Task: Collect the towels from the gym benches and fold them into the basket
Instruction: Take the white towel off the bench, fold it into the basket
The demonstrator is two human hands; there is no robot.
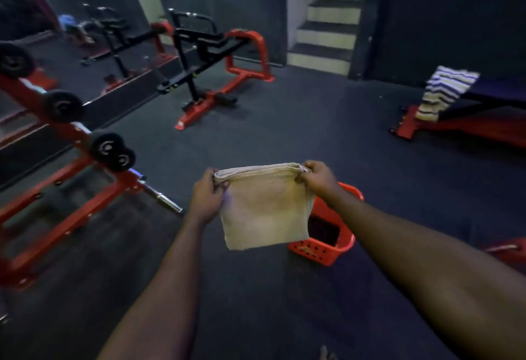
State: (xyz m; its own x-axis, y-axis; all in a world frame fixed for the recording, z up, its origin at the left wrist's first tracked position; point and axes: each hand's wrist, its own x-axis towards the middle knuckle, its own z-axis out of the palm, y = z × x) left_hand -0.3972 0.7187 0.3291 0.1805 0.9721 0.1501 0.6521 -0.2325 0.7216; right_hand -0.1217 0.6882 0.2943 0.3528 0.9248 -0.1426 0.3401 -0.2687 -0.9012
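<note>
A cream towel (264, 208), folded into a rough square, hangs in the air in front of me. My left hand (206, 198) pinches its top left corner and my right hand (317, 176) pinches its top right corner. Behind and below it, a red plastic basket (324, 248) stands on the dark floor, partly hidden by the towel. A striped blue-and-white towel (444, 90) drapes over the end of a gym bench (489, 94) at the far right.
A red weight rack (71, 160) with black plates and a barbell end fills the left side. A red and black exercise machine (210, 72) stands ahead by a mirror wall. Stairs (330, 17) rise at the back. Another red object (506, 251) sits at the right edge.
</note>
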